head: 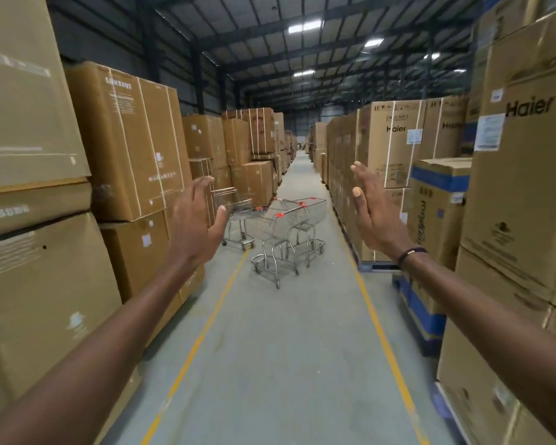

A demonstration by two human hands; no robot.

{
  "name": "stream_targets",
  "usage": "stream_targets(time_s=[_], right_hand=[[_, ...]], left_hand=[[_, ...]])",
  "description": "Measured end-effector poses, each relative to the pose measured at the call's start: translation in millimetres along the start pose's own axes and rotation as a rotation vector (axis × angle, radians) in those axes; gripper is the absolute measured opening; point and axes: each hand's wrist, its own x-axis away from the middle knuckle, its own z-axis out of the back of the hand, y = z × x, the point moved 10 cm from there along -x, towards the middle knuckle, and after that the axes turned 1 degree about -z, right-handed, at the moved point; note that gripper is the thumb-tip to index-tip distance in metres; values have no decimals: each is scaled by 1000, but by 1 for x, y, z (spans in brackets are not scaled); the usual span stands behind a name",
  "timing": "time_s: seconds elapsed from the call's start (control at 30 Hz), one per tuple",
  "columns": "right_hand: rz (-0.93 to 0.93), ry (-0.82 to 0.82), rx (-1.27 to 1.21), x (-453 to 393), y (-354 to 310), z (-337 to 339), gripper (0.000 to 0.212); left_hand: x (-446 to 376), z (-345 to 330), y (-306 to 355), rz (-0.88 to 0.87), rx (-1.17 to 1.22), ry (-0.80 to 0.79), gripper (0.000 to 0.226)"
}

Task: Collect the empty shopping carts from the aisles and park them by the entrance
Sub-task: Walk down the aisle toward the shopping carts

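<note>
Big brown boxes (132, 139) are stacked high along the left side of the frame, and more tall boxes (523, 175) fill the right side. Some on the left say Samsung and some on the right say Haier. Between them a grey floor (289, 348) runs up the middle of the frame, with a yellow line (203, 335) on the left and another yellow line (382, 335) on the right. The dark roof (302, 53) at the top has bright lights.

Two bare arms reach in from the bottom corners. The left hand (196, 220) is up at the middle left, fingers spread wide, holding nothing. The right hand (371, 207) is up at the middle right, palm turned inward, fingers straight, holding nothing. A dark band (411, 255) sits on the right wrist.

Between the hands, in the middle of the frame, stand three metal shopping carts with red trim. The nearest cart (276, 239) is well apart from both hands. A second cart (308, 216) is just behind it, touching or nearly so. A third cart (238, 216) stands to the left, near the boxes. All look empty.
</note>
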Motion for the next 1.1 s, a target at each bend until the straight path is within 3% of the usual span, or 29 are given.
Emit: stream_targets(time_s=[0.23, 0.53, 0.87, 1.1], right_hand=[[10, -137, 2, -6, 124, -143, 56], [-27, -273, -70, -92, 282, -297, 51], [-173, -378, -100, -139, 478, -483, 53], [-275, -365, -117, -194, 629, -600, 49]], left_hand=[[-3, -156, -91, 12, 28, -72, 53], [-73, -329, -219, 169, 53, -131, 50], [-118, -544, -370, 298, 125, -181, 41], [-201, -721, -475, 332, 223, -216, 39]])
